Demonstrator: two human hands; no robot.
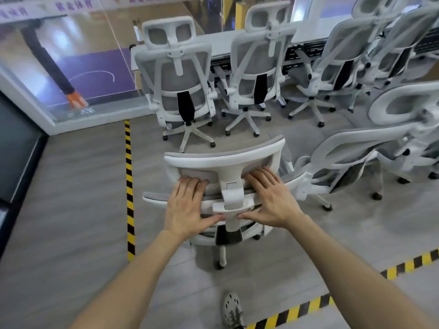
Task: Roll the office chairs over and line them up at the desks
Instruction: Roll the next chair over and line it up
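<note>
Chair (223, 157) mid-floor, back to the person, just behind two parked chairs (175, 74) at desk (219, 47); L hand (190, 207) & R hand (268, 198) flat on headrest, fingers spread, near straight, pressing, not clutching; step: rolling it in; next prob. push fwd, steer to a free slot, which isn't clear from here.
</note>
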